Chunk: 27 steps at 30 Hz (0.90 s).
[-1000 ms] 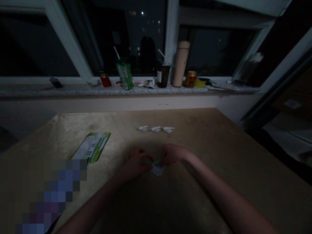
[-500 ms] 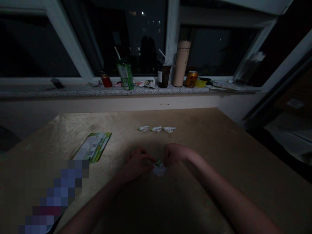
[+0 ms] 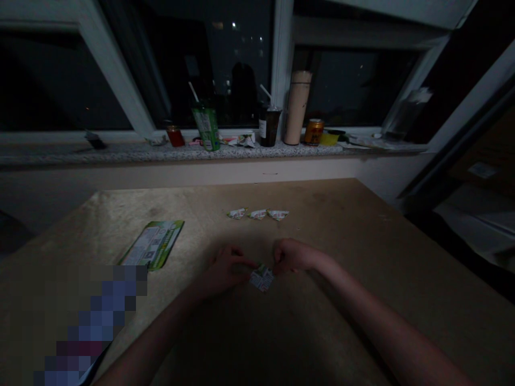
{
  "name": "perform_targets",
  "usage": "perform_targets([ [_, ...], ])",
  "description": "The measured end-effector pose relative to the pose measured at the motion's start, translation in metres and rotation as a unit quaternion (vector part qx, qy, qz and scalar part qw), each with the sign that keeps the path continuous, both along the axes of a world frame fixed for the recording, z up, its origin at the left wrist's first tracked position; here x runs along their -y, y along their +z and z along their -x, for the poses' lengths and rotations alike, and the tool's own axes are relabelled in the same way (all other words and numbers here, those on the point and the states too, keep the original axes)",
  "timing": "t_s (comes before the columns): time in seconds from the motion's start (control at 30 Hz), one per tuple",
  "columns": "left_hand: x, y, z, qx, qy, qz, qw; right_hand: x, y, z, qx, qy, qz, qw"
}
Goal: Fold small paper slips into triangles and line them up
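Observation:
Between my hands, low over the tabletop, is a small folded piece of printed packaging [image 3: 262, 281], white with a green part at its top. My left hand [image 3: 225, 271] holds its left side, with the index finger stretched toward the green part and the thumb by the left corner. My right hand [image 3: 293, 256] is curled, its fingertips closed on the right corner. Farther back lie three small folded triangles in a row: a left one [image 3: 237, 214], a middle one [image 3: 257, 214] and a right one [image 3: 278, 215].
At the left lies a flat green-and-white printed packet [image 3: 155, 244], beside a pixelated, blurred-out object [image 3: 96, 316]. Along the granite windowsill [image 3: 233, 153] stand a green cup [image 3: 206, 127], a dark cup [image 3: 269, 127], a tall beige flask [image 3: 298, 108], an orange can [image 3: 314, 132] and a red jar [image 3: 175, 136].
The view has shifted very slightly. Both hands stay at the folded piece, and its white face is a little more spread to the left.

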<state>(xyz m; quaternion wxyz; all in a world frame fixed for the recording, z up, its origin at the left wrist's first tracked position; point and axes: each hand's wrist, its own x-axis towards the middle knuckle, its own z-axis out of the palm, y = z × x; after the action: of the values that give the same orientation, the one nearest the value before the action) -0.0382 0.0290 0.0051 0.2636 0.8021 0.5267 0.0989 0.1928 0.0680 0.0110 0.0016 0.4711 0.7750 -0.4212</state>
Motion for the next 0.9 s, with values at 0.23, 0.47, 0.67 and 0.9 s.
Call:
perform_targets([
  [0.23,-0.0026,-0.004,0.0046,-0.004,-0.018,0.003,1.0,0.0004,-0.0041,-0.007,-0.036,0.0,0.015,0.999],
  [0.47,-0.0002,0.0021,0.0018,-0.005,-0.013,0.004,1.0,-0.0029,-0.0065,-0.0049,-0.036,-0.004,0.036,0.999],
  [0.67,-0.0046,-0.0042,0.0087,-0.023,-0.045,0.007,0.999,0.0001,-0.0069,-0.0069,-0.054,-0.009,0.037,0.998],
  [0.9,-0.0037,-0.0025,0.0069,0.002,-0.033,0.005,0.999,-0.0041,-0.0085,-0.0061,-0.051,-0.002,0.035,0.998],
])
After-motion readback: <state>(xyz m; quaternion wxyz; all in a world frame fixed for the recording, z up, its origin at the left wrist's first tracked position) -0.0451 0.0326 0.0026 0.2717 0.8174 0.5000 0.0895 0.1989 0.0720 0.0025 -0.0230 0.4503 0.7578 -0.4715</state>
